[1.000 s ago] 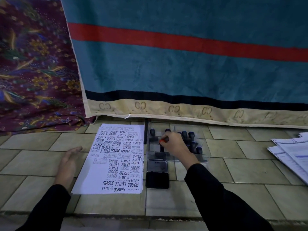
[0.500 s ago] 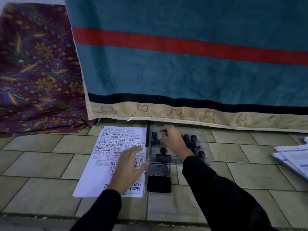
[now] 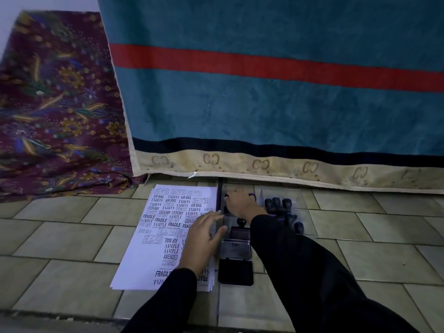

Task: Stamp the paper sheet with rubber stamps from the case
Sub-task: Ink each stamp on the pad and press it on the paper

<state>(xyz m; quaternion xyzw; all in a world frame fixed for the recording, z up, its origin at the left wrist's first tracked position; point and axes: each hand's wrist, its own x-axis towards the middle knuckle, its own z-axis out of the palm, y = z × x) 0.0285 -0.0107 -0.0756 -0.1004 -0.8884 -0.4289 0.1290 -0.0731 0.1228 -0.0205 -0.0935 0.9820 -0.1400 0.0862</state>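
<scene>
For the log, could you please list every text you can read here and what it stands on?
"FRAGILE", "SAMPLE", "AIR MAIL", "AMENDED", "PAY OUT": stamped repeatedly on the paper sheet.
"CC": repeated along the cream border of the teal cloth.
Boxed stamps on the sheet: too small.
Mark on the ink pad lid: blurred.

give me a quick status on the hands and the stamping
Left hand open, flat over paper sheet. Right hand reaching into clear stamp case, grip unclear. Ink pad open beside sheet. Nothing blocking.

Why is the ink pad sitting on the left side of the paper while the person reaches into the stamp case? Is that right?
Not quite. The head view shows the ink pad on the right side of the paper, not the left. The rest holds: the right hand is reaching into the stamp case.
</scene>
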